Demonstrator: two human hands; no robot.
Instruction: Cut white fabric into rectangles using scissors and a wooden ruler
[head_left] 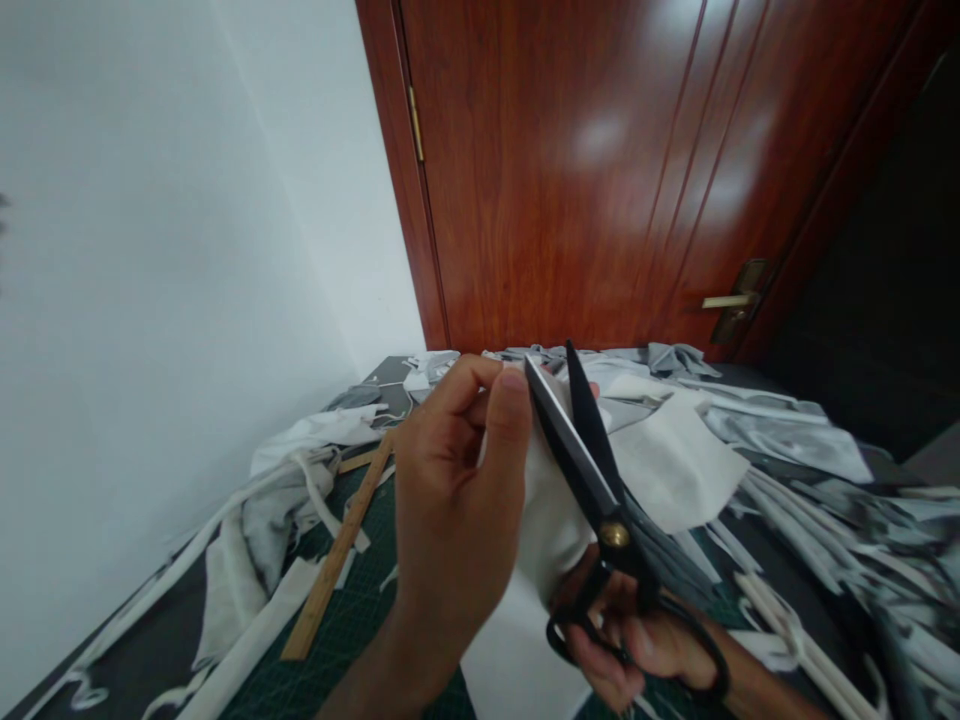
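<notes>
My left hand (469,480) pinches the upper edge of a white piece of cloth (551,500) between thumb and fingers. The cloth hangs down from there toward the table. In my right hand (637,640) is a pair of black scissors (600,500) with a brass pivot, its handles round my fingers. The blades stand apart and point up, their tips close beside my left thumb. One blade lies in front of the cloth; whether the other passes behind it I cannot tell for sure.
A wooden ruler (341,550) lies on a green cutting mat (375,540) to the left. White and grey fabric scraps (270,530) spread along both sides, with a larger cream piece (675,460) at right. Behind stand a brown door (555,180) and a white wall (187,250).
</notes>
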